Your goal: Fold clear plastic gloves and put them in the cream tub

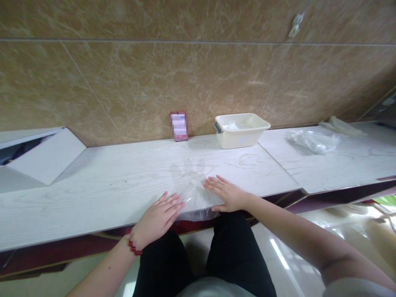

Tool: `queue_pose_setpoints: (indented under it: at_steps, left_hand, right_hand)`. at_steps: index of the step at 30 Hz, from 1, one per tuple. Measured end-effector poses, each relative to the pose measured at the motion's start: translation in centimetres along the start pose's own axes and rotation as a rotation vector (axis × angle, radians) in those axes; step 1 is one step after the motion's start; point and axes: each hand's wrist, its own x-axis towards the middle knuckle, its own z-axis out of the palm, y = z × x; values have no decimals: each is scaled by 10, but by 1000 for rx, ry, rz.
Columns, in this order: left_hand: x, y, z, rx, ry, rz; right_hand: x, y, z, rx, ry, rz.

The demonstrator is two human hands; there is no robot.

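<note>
A clear plastic bag [194,190] lies flat on the white wood-grain tabletop, its near end hanging a little over the front edge. My left hand [161,214], with a red bead bracelet at the wrist, rests palm down at the bag's left side, fingers stretched out. On the opposite side, my right hand [225,194] lies flat with its fingertips touching the bag's right edge. Neither hand grips anything. What the bag holds, if anything, cannot be made out.
Against the tiled wall stand a phone-like blurred rectangle [179,127] and a cream plastic bin [241,138] with clear plastic inside. More clear bags [314,141] lie at the right. A white open box [46,159] sits at the left. The tabletop's front edge [93,229] runs just before my legs.
</note>
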Motion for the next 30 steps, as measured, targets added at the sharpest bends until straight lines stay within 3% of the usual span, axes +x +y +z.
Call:
queue_pose_setpoints:
  at_steps: [6, 15, 18, 24, 30]
  left_hand:
    - [-5, -5, -10, -227, 44, -28]
    - [12, -8, -20, -491, 93, -269]
    - [15, -9, -14, -515, 94, -225]
    - [7, -8, -3, -404, 9, 42]
    - [2, -11, 5, -259, -15, 51]
  right_hand:
    - [6, 4, 0, 46, -13, -79]
    - [22, 0, 5, 34, 58, -133]
    - [23, -1, 4, 47, 94, -141]
    - [16, -5, 6, 24, 82, -187]
    - [15, -12, 14, -67, 30, -123]
